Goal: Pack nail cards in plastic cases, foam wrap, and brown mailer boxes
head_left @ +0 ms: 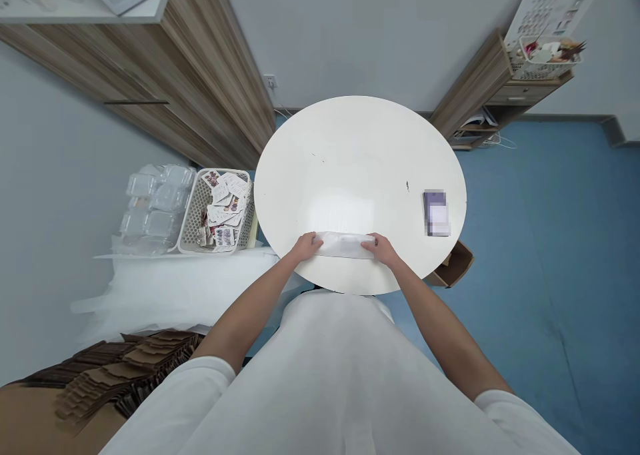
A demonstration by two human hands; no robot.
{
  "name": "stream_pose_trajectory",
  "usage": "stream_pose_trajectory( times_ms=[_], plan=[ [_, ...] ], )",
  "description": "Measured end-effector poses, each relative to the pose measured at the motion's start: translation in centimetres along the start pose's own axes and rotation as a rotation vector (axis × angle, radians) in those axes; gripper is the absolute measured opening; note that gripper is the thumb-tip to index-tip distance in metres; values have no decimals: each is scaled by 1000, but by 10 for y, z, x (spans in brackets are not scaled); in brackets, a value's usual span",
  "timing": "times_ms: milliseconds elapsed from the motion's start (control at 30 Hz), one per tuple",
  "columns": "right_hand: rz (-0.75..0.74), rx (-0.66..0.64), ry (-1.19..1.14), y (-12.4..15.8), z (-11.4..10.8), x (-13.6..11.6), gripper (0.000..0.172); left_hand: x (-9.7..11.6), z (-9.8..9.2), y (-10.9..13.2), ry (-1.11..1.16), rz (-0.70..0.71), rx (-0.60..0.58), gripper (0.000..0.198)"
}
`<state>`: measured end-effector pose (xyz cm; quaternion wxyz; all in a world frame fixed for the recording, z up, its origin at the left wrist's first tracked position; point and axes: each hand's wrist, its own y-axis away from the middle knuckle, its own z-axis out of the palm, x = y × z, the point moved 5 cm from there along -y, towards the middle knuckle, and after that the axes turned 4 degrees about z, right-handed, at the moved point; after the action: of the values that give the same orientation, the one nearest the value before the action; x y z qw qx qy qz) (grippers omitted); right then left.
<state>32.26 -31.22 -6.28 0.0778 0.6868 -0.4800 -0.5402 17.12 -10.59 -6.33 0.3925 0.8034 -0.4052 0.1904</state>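
At the table's near edge, a translucent white strip is held, its ends clamped by L hand & R hand, kept apart. Its narrow shape is judged approx. done; release isn't yet made, & whether anything's enclosed can't be told. Toward the table's R side, a blurred dark item is placed. L of the table, white sheets are piled; an open carton is half hidden below its R edge. Farther L, a basket w/ printed cards & clear containers are seen. Behind the table, a wood-grain cabinet is positioned L, a shelf unit R.
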Motion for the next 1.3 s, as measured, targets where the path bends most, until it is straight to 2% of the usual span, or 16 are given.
stream_pose_trajectory(
  times_ms=[133, 233, 367, 433, 500, 533, 600, 700, 767, 900, 1167, 1233, 1300],
  plan=[
    [13, 93, 29, -5, 0, 10, 24, 0, 3, 2, -107, -45, 30, 20],
    [28, 164, 86, -6, 3, 14, 23, 0, 5, 3, -148, -79, 40, 16],
    [-10, 266, 182, 0, 7, 11, 40, 0, 7, 6, -158, -115, 74, 12],
    [-101, 382, 274, 7, 5, 4, 51, 4, 4, 10, -166, -97, 167, 22],
    [-239, 458, 391, 16, 6, -6, 54, 13, 1, 14, -216, -16, 284, 36],
    [-313, 447, 454, 19, 9, -11, 53, 19, 2, 16, -254, 52, 320, 40],
    [-436, 342, 578, 22, 19, -18, 49, 33, 8, 19, -335, 216, 313, 45],
    [-533, 177, 730, 23, 33, -22, 52, 49, 26, 22, -418, 431, 185, 52],
    [-550, 131, 791, 22, 37, -22, 54, 54, 38, 22, -464, 506, 104, 57],
    [-555, 125, 843, 20, 39, -24, 50, 55, 50, 19, -538, 523, 58, 52],
    [-506, 132, 786, 9, 38, -32, 52, 57, 43, 11, -624, 480, 109, 49],
    [-439, 163, 693, 10, 36, -26, 58, 59, 44, 13, -643, 471, 110, 52],
    [-295, 246, 549, 13, 30, -14, 66, 61, 47, 18, -654, 466, 110, 56]
  ],
)
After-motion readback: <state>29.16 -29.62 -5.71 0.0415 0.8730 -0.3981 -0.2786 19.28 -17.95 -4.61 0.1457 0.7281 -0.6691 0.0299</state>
